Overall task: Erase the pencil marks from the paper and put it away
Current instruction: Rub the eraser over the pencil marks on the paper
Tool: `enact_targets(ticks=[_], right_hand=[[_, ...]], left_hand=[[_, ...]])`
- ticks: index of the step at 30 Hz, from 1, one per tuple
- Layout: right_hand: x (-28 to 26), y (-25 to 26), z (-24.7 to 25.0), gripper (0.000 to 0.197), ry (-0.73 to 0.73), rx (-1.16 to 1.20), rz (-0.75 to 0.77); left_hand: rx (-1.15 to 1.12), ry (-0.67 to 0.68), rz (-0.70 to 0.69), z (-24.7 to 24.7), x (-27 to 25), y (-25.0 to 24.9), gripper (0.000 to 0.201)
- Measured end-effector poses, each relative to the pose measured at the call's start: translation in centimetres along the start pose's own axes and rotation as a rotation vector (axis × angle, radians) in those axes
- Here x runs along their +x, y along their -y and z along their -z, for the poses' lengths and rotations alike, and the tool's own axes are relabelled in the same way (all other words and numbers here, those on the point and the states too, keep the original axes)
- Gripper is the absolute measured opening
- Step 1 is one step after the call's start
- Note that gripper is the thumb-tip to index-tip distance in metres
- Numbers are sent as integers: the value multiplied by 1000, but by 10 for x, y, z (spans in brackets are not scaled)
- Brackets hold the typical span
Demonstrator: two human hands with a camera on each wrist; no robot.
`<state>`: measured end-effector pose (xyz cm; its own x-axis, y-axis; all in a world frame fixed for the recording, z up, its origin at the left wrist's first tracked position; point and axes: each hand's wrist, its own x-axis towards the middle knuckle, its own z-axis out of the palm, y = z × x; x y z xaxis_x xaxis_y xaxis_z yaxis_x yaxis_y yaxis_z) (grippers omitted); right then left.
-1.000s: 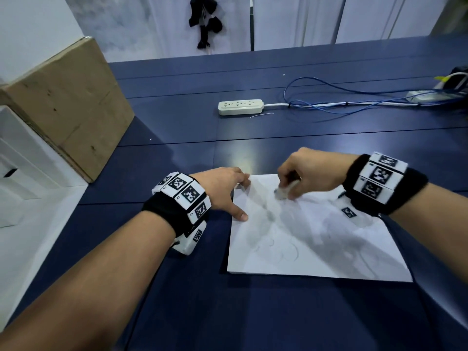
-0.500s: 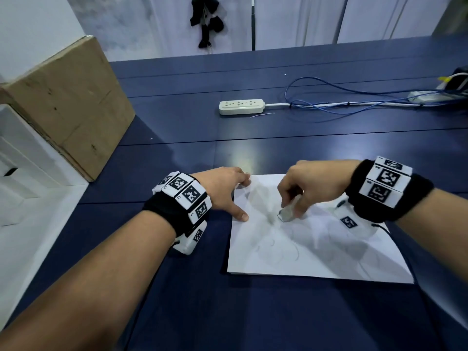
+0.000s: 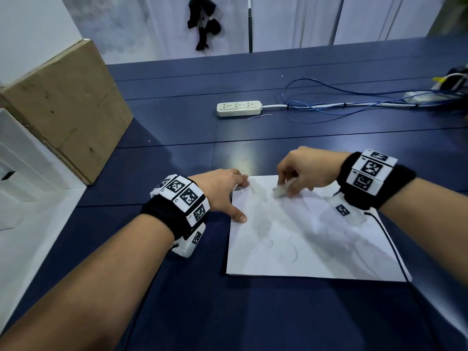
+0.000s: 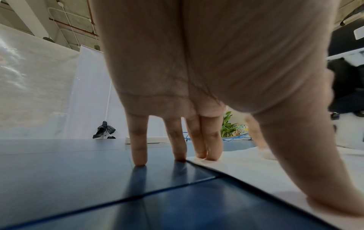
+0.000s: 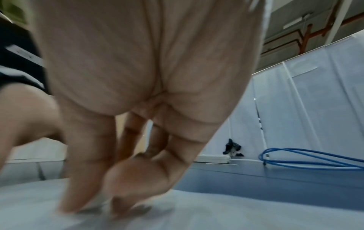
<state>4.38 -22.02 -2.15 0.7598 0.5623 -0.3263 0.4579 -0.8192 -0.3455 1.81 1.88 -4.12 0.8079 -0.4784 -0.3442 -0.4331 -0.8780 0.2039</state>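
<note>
the left hand [image 3: 222, 191] presses the paper [image 3: 316, 249] flat with straight fingers, the right hand [image 3: 304, 171] pinches a white eraser [image 3: 281, 190] on its far part

Dark blue table against pale hanging curtains.

A brown cardboard box [image 3: 63, 107] is leaning at the table's [image 3: 177, 138] left edge beside a white shelf unit [image 3: 17, 168]. A white power strip [image 3: 239, 108] is lying mid-table, blue cables [image 3: 354, 100] trailing right. White curtains [image 3: 291, 19] are hanging behind, with a black cloth bundle [image 3: 203, 21] dangling. Overhead light is glinting on the tabletop.
</note>
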Motion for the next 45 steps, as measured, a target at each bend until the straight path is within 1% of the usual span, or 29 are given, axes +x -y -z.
enact_targets(ticks=[2, 3, 4, 5, 8, 9, 10, 11, 14, 15, 16, 18, 20, 21, 22, 24, 26, 27, 28, 30, 33, 34, 35, 37, 40, 41, 42, 43, 45], right_hand=[[9, -4, 6, 14, -132, -43, -70], [9, -5, 6, 14, -165, -58, -80], [7, -4, 4, 13, -163, -62, -68], [3, -2, 1, 13, -127, -42, -41], [-14, 10, -9, 14, 95, 50, 41], [-16, 11, -9, 14, 137, 49, 50], [-14, 11, -8, 12, 130, 32, 45], [-8, 9, -5, 12, 82, 4, 26], [9, -2, 6, 14, -155, -80, -77], [9, -5, 7, 14, -191, -84, -96], [7, -6, 6, 14, -184, -75, -94], [-4, -3, 0, 14, -66, -6, -37], [-18, 5, -9, 16, 108, 80, 29], [-21, 7, -12, 18, 156, 85, 50], [-20, 7, -11, 19, 153, 69, 54], [-10, 3, -4, 15, 25, 7, 7], [4, -4, 5, 16, -135, -54, -86], [8, -8, 8, 17, -187, -68, -121], [9, -10, 9, 17, -205, -76, -133], [3, -10, 4, 15, -162, -83, -86], [-17, -1, -4, 14, 34, -1, 19], [-21, 1, -6, 13, 103, 42, 32], [-22, 1, -6, 12, 137, 59, 33], [-15, -3, -4, 15, 81, 16, 3], [-1, -6, 3, 18, -116, -101, -78], [-1, -6, 3, 16, -148, -106, -85], [-4, -5, 1, 13, -141, -89, -69], [-8, -3, -2, 12, -89, -55, -35], [-21, 6, -10, 12, 97, 28, 37]], left_hand=[[4, -1, 2, 0, 0, 0, 95], [7, -2, 1, 0, 0, -1, 94], [10, -2, 1, 1, 0, -1, 94], [8, -2, 3, 1, 0, 0, 94], [2, 1, 4, 0, 0, 0, 94], [5, 2, 4, 1, -1, 0, 94], [6, 7, 5, 1, -1, -1, 95], [7, 9, 5, 1, -1, -2, 95], [9, 2, 4, 2, -1, -3, 95], [9, 3, 5, 3, -1, -3, 96], [8, 5, 5, 3, -1, -3, 96], [8, 9, 8, 2, -1, -3, 96], [10, 9, 11, 2, -1, -2, 95], [12, 7, 12, 1, -1, -2, 94], [14, 8, 12, 2, -1, -2, 94], [19, 13, 11, 2, -1, -4, 94], [22, 17, 14, 3, -1, -4, 95], [25, 16, 16, 3, -1, -4, 96], [29, 14, 17, 3, -1, -5, 96], [27, 12, 18, 3, 0, -4, 96], [22, 7, 14, 1, 1, -1, 96], [24, 5, 15, 1, 1, -2, 95], [26, 2, 13, 1, 1, -2, 93], [27, 0, 11, 1, 2, -1, 91], [24, -1, 12, 1, 2, -1, 91], [25, 2, 13, 1, 2, -1, 91], [28, 3, 13, 1, 2, -1, 92], [27, 2, 13, 1, 2, -1, 93], [23, 1, 13, 0, 2, -1, 94]])
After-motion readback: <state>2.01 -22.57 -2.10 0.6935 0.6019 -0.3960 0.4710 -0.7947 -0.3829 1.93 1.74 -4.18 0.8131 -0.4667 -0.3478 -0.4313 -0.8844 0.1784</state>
